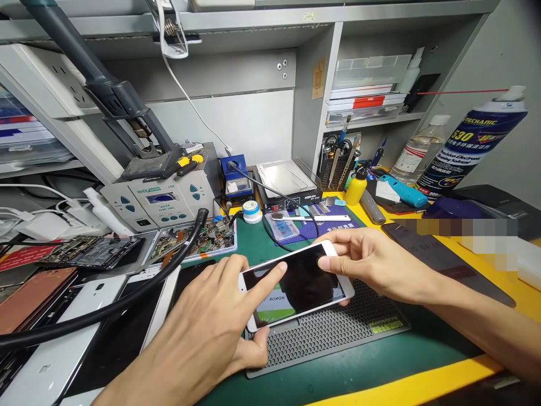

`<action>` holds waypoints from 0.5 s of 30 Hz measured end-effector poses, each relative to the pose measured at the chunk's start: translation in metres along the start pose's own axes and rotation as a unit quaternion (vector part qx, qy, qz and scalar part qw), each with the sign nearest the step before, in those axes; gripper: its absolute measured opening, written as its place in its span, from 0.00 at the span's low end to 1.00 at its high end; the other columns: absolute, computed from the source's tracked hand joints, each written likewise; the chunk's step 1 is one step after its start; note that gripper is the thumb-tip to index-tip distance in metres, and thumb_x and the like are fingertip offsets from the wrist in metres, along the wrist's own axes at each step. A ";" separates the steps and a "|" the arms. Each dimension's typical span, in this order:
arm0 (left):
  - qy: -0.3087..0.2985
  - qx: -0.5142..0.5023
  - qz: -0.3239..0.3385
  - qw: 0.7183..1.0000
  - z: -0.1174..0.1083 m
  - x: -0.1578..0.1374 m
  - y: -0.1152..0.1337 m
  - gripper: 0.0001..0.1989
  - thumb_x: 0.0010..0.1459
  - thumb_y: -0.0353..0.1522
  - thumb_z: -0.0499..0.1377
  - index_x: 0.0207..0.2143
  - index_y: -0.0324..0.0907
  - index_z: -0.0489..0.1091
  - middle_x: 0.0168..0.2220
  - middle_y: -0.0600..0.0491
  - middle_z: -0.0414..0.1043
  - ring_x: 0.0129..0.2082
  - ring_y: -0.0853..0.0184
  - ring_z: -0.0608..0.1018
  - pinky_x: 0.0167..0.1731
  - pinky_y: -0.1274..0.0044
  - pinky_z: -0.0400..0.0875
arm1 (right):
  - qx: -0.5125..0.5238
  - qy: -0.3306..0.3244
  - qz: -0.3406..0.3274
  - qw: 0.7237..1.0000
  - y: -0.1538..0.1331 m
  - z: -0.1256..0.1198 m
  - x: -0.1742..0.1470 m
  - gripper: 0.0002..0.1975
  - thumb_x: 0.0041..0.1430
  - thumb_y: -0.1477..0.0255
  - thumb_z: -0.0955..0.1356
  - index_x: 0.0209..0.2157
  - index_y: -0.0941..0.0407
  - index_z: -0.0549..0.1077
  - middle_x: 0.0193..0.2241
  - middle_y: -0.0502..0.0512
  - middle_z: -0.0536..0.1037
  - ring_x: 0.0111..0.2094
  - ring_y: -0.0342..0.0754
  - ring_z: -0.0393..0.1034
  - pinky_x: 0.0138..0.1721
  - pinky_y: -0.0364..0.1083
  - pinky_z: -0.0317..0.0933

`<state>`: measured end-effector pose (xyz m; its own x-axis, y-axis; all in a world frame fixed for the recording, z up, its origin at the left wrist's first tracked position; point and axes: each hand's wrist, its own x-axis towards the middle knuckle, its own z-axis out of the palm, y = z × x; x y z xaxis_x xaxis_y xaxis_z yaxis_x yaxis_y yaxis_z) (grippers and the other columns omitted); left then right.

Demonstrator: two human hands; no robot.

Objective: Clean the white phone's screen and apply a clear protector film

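So, my left hand (pixel 215 304) and right hand (pixel 372 256) clamp a phone (pixel 308 290).
Probably light, stiff, slick, fragile: best held by its edges.

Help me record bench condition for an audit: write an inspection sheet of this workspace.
Surface: green mat, grey honeycomb pad on it.
Job's things: white phone, held over the pad, screen showing.
Clutter: circuit-board tray, Mi phone at left; dark slab at right.
Hands: left hand holding one end, right hand the other.
Cables: black hose crossing the Mi phone; white cord slanting down.
Surroundings: grey shelf; spray can at right.
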<state>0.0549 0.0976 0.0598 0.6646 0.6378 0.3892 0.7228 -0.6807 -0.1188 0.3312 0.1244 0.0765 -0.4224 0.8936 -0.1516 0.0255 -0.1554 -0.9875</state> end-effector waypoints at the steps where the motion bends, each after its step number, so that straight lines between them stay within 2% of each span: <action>1: 0.003 0.003 0.002 1.000 0.000 0.001 0.000 0.43 0.44 0.29 0.63 0.65 0.52 0.63 0.44 0.45 0.67 0.36 0.54 0.78 0.31 0.66 0.77 | 0.002 0.000 0.001 1.000 0.000 0.000 0.000 0.14 0.53 0.68 0.79 0.35 0.57 0.75 0.24 0.45 0.73 0.21 0.39 0.66 0.22 0.37 0.70; 7: 0.013 0.023 0.016 1.000 -0.001 0.002 0.000 0.41 0.41 0.29 0.63 0.62 0.48 0.66 0.41 0.45 0.67 0.33 0.53 0.78 0.29 0.66 0.77 | 0.005 0.000 0.002 1.000 -0.001 0.000 -0.001 0.13 0.53 0.68 0.80 0.35 0.57 0.76 0.24 0.45 0.74 0.22 0.39 0.67 0.22 0.37 0.70; 11: 0.002 0.023 0.014 1.000 0.004 0.000 0.000 0.44 0.42 0.29 0.62 0.66 0.49 0.60 0.43 0.45 0.65 0.36 0.54 0.77 0.29 0.66 0.76 | -0.008 0.002 0.008 1.000 0.000 -0.001 -0.001 0.12 0.55 0.68 0.79 0.36 0.57 0.76 0.25 0.46 0.74 0.21 0.38 0.67 0.21 0.35 0.67; 15: 0.009 0.008 -0.004 1.000 0.009 -0.003 0.001 0.48 0.39 0.29 0.61 0.66 0.49 0.56 0.45 0.44 0.63 0.38 0.52 0.76 0.29 0.66 0.76 | 0.001 0.001 0.018 1.000 0.002 -0.003 -0.001 0.13 0.55 0.68 0.79 0.39 0.56 0.77 0.26 0.46 0.75 0.24 0.40 0.70 0.23 0.36 0.70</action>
<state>0.0557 0.0980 0.0500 0.6547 0.6371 0.4068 0.7318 -0.6690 -0.1300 0.3342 0.1246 0.0747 -0.4199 0.8882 -0.1864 0.0393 -0.1874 -0.9815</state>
